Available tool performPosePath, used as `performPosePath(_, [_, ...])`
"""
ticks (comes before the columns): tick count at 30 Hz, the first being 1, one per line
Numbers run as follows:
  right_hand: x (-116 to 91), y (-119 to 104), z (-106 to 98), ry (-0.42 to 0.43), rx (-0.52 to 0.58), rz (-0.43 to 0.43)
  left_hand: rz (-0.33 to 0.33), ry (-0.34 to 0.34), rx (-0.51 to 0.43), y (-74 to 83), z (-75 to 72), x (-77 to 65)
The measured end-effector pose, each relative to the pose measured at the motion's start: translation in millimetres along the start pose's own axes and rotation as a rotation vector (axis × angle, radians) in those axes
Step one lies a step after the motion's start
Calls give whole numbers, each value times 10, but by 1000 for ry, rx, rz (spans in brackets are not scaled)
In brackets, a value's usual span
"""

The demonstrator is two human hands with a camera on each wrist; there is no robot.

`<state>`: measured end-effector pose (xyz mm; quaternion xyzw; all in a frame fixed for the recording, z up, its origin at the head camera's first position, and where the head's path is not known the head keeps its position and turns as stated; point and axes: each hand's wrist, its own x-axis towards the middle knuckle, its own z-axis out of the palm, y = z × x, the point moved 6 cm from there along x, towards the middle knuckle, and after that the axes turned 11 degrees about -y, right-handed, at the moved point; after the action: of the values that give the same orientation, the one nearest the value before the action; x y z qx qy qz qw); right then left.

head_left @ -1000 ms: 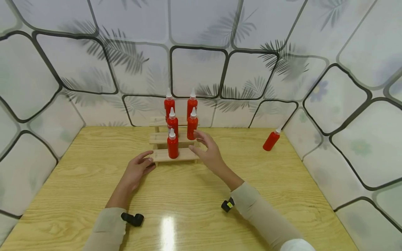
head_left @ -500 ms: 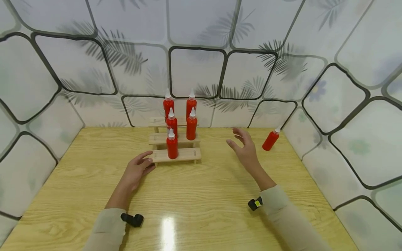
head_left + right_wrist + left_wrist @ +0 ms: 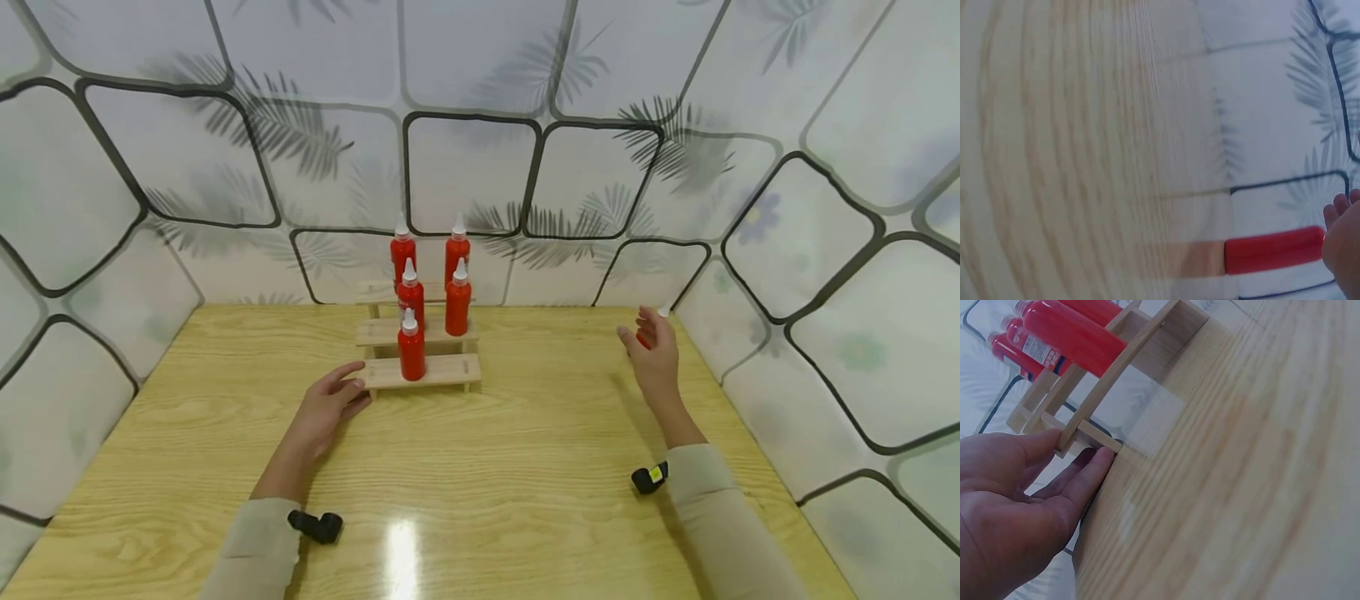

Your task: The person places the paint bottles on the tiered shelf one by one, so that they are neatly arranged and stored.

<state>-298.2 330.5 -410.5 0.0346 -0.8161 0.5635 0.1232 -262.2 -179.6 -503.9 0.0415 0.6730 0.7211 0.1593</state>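
Note:
My left hand [image 3: 324, 412] pinches the near left end of a three-step wooden display rack [image 3: 452, 367]. In the left wrist view its thumb lies at the end of the lowest step and its fingers [image 3: 1091, 478] reach the leg below. Several red squeeze bottles with white pointed caps stand upright on the rack, among them a front bottle [image 3: 412, 352]. At the far right, my right hand [image 3: 657, 360], fingers parted, is beside another red squeeze bottle [image 3: 1272, 250]. In the head view this hand covers most of that bottle, leaving its white cap tip and a bit of red.
Light wood-grain table [image 3: 480, 467] spreads under both forearms. A patterned wall covering [image 3: 330, 167] rises behind the rack and along both sides. On the lowest step, bare board shows right of the front bottle; the middle and top steps each carry 2 bottles.
My right hand has moved from the rack's right side across to the lone bottle at the far right. My left hand keeps its place on the rack.

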Motion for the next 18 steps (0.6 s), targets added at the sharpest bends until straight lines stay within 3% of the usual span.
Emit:
performPosePath(3, [60,204,-137,53,23,43,3,0,-1,8,1,-6])
performPosePath(7, [154,436,-280,142,19,30,-2,4,-4,6,1,-11])
performPosePath(18, [220,620,-483,372,46,33,0,11,-6,-25,-21,13])
